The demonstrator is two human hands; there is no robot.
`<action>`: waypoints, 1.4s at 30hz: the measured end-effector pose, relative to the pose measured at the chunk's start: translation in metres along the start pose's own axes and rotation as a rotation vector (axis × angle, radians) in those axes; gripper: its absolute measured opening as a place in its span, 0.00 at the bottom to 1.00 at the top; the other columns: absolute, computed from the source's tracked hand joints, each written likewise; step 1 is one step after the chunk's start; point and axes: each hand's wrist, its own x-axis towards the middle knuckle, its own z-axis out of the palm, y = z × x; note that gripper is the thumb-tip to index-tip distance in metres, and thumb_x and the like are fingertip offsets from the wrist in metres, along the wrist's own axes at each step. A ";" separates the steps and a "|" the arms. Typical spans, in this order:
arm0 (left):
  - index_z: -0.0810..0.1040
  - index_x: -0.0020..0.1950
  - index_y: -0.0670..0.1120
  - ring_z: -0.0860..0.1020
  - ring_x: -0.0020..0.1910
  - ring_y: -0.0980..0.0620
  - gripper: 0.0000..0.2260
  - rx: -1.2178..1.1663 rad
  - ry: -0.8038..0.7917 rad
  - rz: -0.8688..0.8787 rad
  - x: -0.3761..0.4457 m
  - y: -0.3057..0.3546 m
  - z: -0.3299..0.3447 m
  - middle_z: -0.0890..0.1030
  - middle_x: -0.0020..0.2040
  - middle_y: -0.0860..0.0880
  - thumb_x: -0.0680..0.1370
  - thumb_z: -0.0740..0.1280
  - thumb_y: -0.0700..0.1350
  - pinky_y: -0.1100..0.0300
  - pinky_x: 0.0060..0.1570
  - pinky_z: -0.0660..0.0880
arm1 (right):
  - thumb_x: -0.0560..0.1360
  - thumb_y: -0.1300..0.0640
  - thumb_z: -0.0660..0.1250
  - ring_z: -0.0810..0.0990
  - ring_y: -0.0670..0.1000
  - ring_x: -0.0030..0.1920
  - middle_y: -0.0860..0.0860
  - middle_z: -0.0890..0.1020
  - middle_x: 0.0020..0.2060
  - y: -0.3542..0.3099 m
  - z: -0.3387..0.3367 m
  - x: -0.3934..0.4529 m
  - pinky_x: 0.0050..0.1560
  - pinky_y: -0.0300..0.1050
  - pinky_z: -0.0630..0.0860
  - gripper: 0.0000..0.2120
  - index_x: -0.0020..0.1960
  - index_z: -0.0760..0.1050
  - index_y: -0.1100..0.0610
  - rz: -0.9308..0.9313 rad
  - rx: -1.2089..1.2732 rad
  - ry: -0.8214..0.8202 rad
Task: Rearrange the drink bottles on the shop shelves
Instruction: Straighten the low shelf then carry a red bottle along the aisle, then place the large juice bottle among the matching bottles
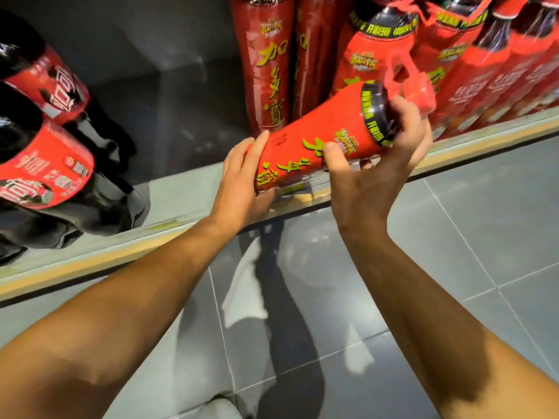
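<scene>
A large bottle with a red wrap and yellow-green lettering [317, 137] lies tilted over the shelf's front edge, its neck up to the right. My left hand [242, 182] cups its lower end. My right hand [372, 164] grips its upper part near the dark shoulder, where a red plastic carry handle [408, 83] sticks up. More of the same red-wrapped bottles [269, 62] stand upright in a row behind it, running to the right.
Two dark cola bottles with red labels [45, 167] stand at the shelf's left. A bare grey patch of shelf [187, 116] lies between them and the red row. The shelf's yellow front strip [90, 264] runs diagonally; grey floor tiles [484, 237] lie below.
</scene>
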 end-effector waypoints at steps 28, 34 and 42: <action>0.47 0.80 0.62 0.72 0.69 0.47 0.38 -0.304 0.119 -0.555 0.021 0.071 0.039 0.71 0.73 0.50 0.79 0.69 0.50 0.46 0.69 0.71 | 0.76 0.71 0.66 0.55 0.53 0.78 0.50 0.52 0.80 -0.025 0.020 0.070 0.72 0.40 0.62 0.37 0.77 0.61 0.43 -0.414 -0.441 -0.645; 0.48 0.80 0.60 0.73 0.69 0.47 0.37 -0.276 0.145 -0.582 0.021 0.078 0.041 0.73 0.71 0.50 0.79 0.69 0.50 0.47 0.69 0.71 | 0.74 0.72 0.66 0.58 0.54 0.77 0.52 0.55 0.79 -0.022 0.015 0.071 0.66 0.39 0.61 0.39 0.78 0.60 0.45 -0.489 -0.527 -0.620; 0.52 0.80 0.58 0.80 0.56 0.52 0.38 -0.241 -0.042 -0.501 0.007 0.089 -0.002 0.76 0.68 0.50 0.78 0.71 0.50 0.62 0.51 0.78 | 0.74 0.57 0.71 0.60 0.57 0.75 0.54 0.56 0.79 -0.023 -0.012 0.077 0.66 0.42 0.60 0.36 0.78 0.60 0.49 -0.403 -0.497 -0.720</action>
